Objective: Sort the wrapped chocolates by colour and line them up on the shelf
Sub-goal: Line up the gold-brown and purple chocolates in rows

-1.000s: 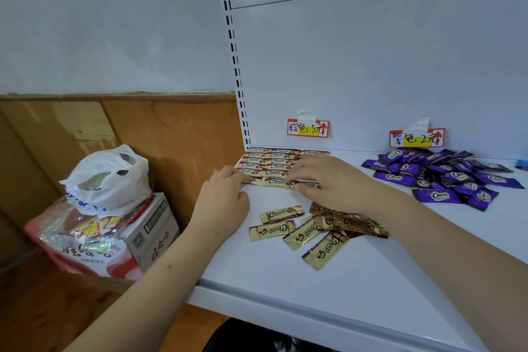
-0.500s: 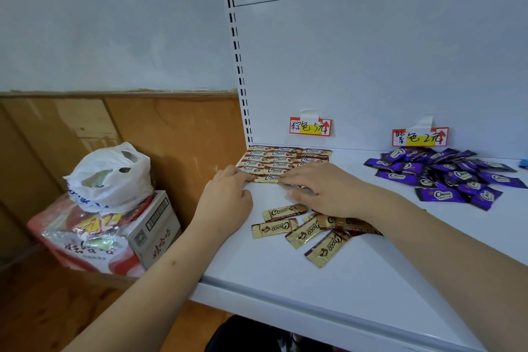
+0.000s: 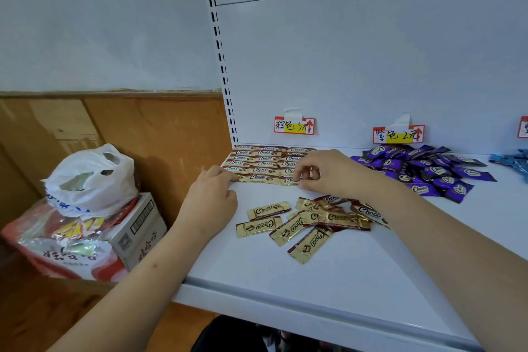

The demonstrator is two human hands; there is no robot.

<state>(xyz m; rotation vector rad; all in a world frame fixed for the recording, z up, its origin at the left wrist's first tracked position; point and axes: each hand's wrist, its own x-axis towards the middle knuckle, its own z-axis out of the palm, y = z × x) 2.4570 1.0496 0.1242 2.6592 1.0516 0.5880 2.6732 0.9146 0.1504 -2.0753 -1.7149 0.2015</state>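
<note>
From the head camera we see blue wrappers (image 3: 514,161) cut off at the right edge. Our right hand (image 3: 328,173) pinches a gold chocolate (image 3: 289,180) in the lined-up rows (image 3: 261,161) (fingers hide it partly); our left hand (image 3: 213,197) rests relaxed, fingertips touching the front row. Loose gold chocolates (image 3: 308,221) lie just nearer on the shelf (image 3: 285,288); the purple pile (image 3: 423,170) sits right.

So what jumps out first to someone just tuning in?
Both hands, left hand and right hand, work at the neat gold rows by the shelf's back wall. Loose gold chocolates lie in front, and a purple pile sits to the right.
</note>
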